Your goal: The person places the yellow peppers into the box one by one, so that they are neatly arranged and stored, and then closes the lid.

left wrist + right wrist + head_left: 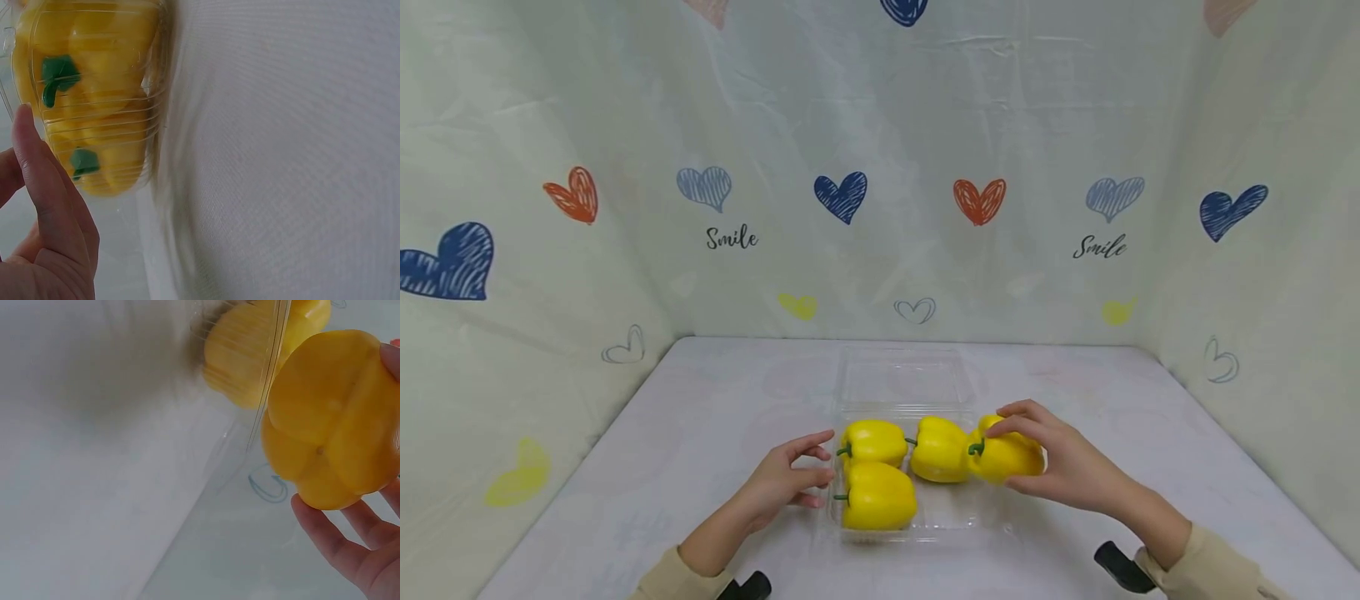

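Note:
A clear plastic clamshell box (943,517) lies on the table with its lid (904,377) folded back. Inside it on the left sit two yellow bell peppers, a rear one (874,442) and a front one (880,497); a third yellow bell pepper (940,450) sits at the rear right. My right hand (1063,458) grips another yellow bell pepper (1009,457) between thumb and fingers, over the box's right edge, green stem to the left. By the box's left wall, my left hand (786,479) has its fingers extended and holds nothing.
A white cloth-covered table (715,400) carries the box. Light curtains (910,125) printed with hearts and "Smile" stand at the back and both sides. Black straps (1123,567) show at the wrists, by beige sleeves.

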Motion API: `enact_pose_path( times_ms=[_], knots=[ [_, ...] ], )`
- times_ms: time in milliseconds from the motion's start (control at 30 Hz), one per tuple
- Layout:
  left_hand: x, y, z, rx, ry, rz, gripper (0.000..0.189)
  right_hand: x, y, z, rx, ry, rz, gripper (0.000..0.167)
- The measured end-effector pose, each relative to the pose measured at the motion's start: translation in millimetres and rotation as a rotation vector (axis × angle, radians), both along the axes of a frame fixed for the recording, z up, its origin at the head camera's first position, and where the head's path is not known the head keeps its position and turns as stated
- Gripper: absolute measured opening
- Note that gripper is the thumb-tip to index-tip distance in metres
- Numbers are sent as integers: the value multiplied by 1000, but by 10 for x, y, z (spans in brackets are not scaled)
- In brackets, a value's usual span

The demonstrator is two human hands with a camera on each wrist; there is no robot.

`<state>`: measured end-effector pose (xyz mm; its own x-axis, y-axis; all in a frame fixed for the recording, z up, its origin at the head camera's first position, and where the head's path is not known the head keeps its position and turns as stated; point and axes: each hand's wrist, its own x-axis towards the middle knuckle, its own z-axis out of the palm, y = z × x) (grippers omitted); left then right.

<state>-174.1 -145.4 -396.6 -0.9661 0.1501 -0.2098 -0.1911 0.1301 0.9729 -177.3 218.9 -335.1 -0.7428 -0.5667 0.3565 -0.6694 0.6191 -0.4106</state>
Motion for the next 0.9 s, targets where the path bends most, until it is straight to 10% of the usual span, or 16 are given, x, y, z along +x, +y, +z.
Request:
enact_pose_path(
  times_ms=[900],
  knots=[
    [11, 3, 23, -8, -13, 2, 61, 92, -467, -170, 91, -83, 165, 48]
  ],
)
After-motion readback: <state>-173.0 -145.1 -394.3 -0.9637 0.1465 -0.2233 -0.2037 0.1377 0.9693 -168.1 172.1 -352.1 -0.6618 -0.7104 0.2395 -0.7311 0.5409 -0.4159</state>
